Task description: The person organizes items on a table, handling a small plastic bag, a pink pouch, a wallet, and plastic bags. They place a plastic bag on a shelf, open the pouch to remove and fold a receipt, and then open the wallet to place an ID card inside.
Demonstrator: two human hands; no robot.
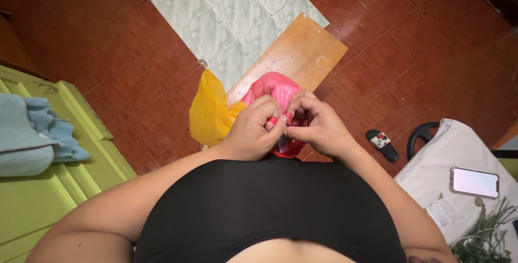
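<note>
I look down over my black top at both hands, held close together in front of me. My left hand (252, 130) and my right hand (315, 125) pinch the gathered top of a pink plastic bag (276, 87), fingertips touching at the middle. A yellow plastic bag (209, 113) hangs against the pink one on its left side, just beyond my left hand. How the two bags are joined is hidden behind my fingers.
Below lies a wooden board (302, 52) on red floor tiles, with pale green tiles (232, 9) beyond. A green cabinet (65, 160) with a blue towel (32, 133) stands left. A white cloth (458, 155) at right carries a phone (474, 182) and green herbs (485, 236); a black sandal (383, 145) lies nearby.
</note>
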